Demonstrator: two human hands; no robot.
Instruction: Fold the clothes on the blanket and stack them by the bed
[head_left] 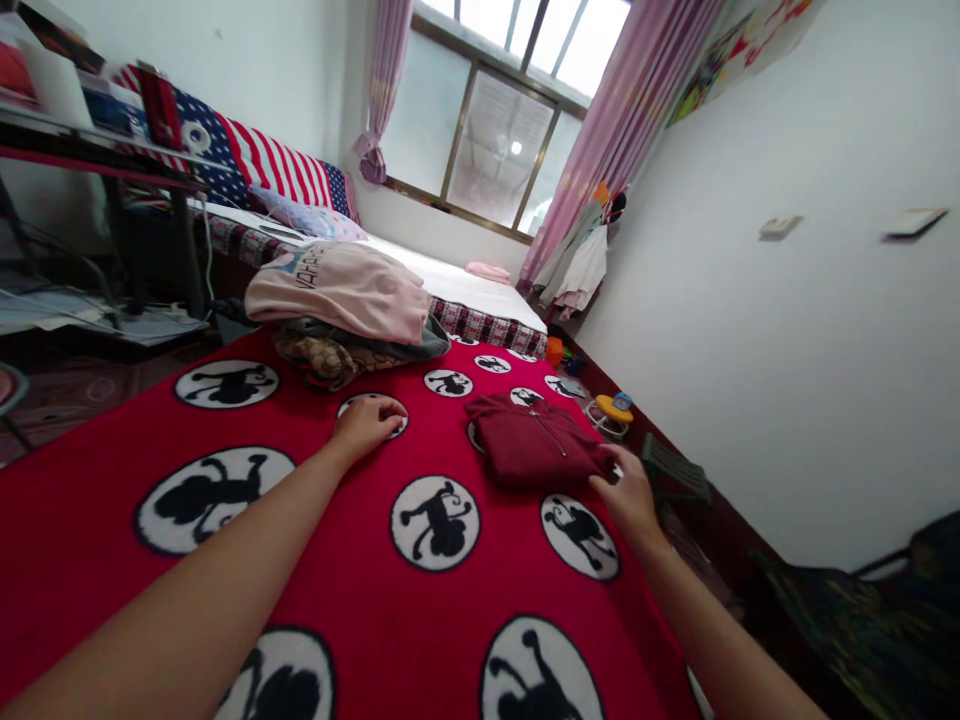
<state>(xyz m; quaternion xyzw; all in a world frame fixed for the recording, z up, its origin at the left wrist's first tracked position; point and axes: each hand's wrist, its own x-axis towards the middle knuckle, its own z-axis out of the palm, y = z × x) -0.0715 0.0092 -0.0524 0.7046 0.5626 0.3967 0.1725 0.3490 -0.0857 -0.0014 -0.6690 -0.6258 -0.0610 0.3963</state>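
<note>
A folded dark red zip garment point(534, 440) lies on the red blanket point(420, 620) printed with black-and-white figure circles. My right hand point(626, 490) touches the garment's near right corner, fingers curled onto its edge. My left hand point(367, 425) rests palm down on the blanket, fingers bent and lying on one of the printed circles, holding nothing. Just beyond it sits a pile of clothes point(352, 335), a pink top point(341, 290) on top of grey and patterned pieces.
A second bed point(480, 290) with a flag-patterned cover point(247, 160) runs to the window point(495, 130). A dark desk point(97, 160) stands at left. Toys point(611, 410) and a small green stool point(675, 470) lie by the right wall. Clothes hang near the pink curtain point(581, 260).
</note>
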